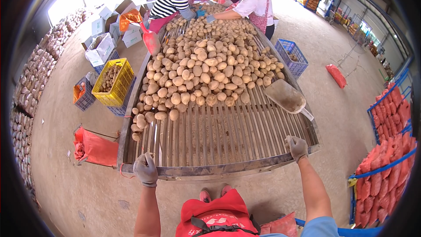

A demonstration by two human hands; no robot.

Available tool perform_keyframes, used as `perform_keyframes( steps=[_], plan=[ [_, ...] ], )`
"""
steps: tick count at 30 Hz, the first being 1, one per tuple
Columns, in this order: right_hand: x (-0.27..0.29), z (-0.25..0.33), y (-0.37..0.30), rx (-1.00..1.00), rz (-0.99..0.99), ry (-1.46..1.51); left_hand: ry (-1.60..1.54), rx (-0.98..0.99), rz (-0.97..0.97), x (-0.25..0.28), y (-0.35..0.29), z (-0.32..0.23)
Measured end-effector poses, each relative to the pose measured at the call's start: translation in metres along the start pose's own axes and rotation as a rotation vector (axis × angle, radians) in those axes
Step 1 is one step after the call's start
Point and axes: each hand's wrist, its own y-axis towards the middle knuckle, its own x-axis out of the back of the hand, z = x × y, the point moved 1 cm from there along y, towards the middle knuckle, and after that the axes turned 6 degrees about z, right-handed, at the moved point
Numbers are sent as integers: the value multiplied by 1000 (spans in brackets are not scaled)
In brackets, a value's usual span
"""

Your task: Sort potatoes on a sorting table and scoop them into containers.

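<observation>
A slatted metal sorting table (228,131) stretches ahead of me, its far and middle parts heaped with brown potatoes (206,68). My left hand (145,169), in a grey glove, is at the table's front left corner with its fingers curled. My right hand (297,147), gloved the same way, is closed by the front right edge. Both palms are hidden, so I cannot see what, if anything, they hold. Beyond my right hand a clear scoop with a white handle (286,96) lies on the slats. A red scoop (150,38) rests on the left rim.
Three co-workers in aprons reach over the far end. On the left stand a yellow crate (113,81) of potatoes, cardboard boxes (131,35) and a red sack on a frame (100,147). A blue crate (291,58) and stacked red sacks (383,180) are on the right.
</observation>
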Motion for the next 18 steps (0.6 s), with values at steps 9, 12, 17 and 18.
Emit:
perform_keyframes(
  steps=[9,12,17,18],
  plan=[
    [-12,11,4,114,-23,-185,-145,-60,-12,-9,-11,59],
    [11,20,-6,53,25,-166,-157,0,46,-13,-9,55],
    [18,10,-12,-14,66,-186,-182,29,25,-26,-5,55],
    [15,10,-10,-7,77,-166,-182,25,28,-25,-5,59]
  ],
)
